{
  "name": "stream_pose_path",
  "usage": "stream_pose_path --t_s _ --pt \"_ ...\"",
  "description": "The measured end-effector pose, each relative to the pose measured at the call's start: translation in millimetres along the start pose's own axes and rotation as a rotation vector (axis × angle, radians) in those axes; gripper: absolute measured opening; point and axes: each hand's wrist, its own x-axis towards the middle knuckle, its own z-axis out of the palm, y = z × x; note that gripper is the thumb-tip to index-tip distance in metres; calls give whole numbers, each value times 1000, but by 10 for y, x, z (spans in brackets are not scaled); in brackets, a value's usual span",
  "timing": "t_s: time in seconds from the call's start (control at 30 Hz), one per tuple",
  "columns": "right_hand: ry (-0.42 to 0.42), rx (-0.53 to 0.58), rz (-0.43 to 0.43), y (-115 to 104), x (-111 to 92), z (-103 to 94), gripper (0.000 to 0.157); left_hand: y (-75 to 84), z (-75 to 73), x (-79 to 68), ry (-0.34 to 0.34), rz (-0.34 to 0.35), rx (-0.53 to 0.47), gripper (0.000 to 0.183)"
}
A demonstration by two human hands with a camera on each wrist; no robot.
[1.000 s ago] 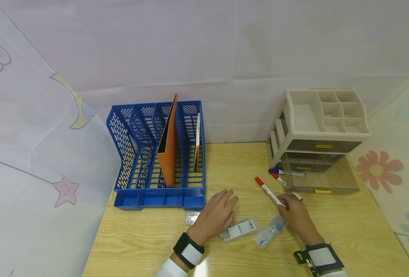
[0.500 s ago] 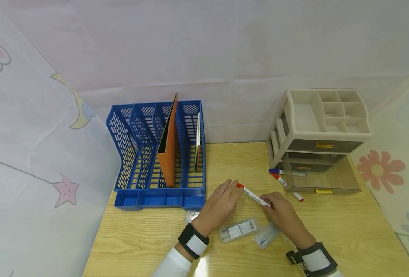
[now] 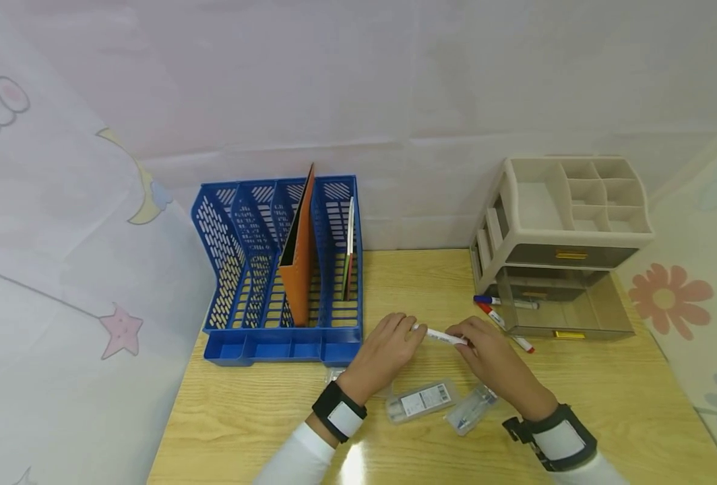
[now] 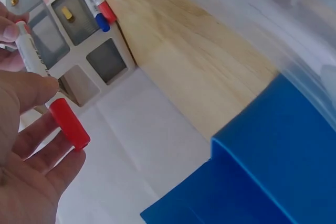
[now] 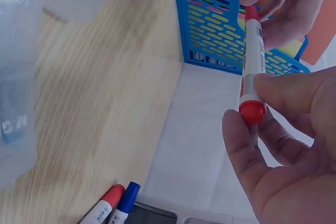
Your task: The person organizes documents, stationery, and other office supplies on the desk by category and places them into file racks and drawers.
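Note:
A white marker (image 3: 439,335) with a red cap (image 4: 70,124) is stretched between both hands over the table. My left hand (image 3: 387,351) pinches its capped end, thumb near the cap's lower edge and fingers behind it. My right hand (image 3: 493,356) holds the opposite end, thumb and fingers around the barrel beside the red end plug (image 5: 252,113). Below the hands lie a clear case with a white label (image 3: 422,401) and a clear case of blue-tipped items (image 3: 470,409). Another clear item is partly hidden behind the left wrist.
A blue file rack (image 3: 341,337) holding an orange folder (image 3: 298,283) and thin booklets stands at left. On the right is a beige drawer organizer (image 3: 577,237) with its clear drawer (image 3: 601,316) pulled out. A blue-capped marker (image 3: 486,300) and a red-capped marker (image 3: 521,342) lie beside it.
My right hand has carried the marker leftward from near the drawer. My left hand, earlier resting without a hold, now grips the capped end, and the marker lies more level.

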Motion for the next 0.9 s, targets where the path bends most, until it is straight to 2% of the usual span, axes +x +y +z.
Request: stream_pose_path --t_s 0.17,0.23,0.3,0.4,0.53,0.63,0.77,0.9 --pt "1 17 2 7 17 6 31 -12 12 -24 3 -26 -23 26" --pt "2 37 34 19 12 26 31 -7 22 -37 -5 -44 -39 26" --pt "10 81 101 32 5 47 32 1 34 -46 -7 -63 -58 27" --pt "26 234 265 55 -10 89 33 23 57 -50 11 -94 -90 26" --pt "83 611 502 68 -26 176 41 71 71 -40 60 -130 -133 24" --pt "113 844 633 42 -48 250 44 120 81 -21 90 -145 -161 27" --pt "102 933 719 -37 -87 318 44 192 96 -1 108 -145 -183 34" --pt "139 948 724 -107 -107 344 43 259 99 21 139 -140 -217 35"
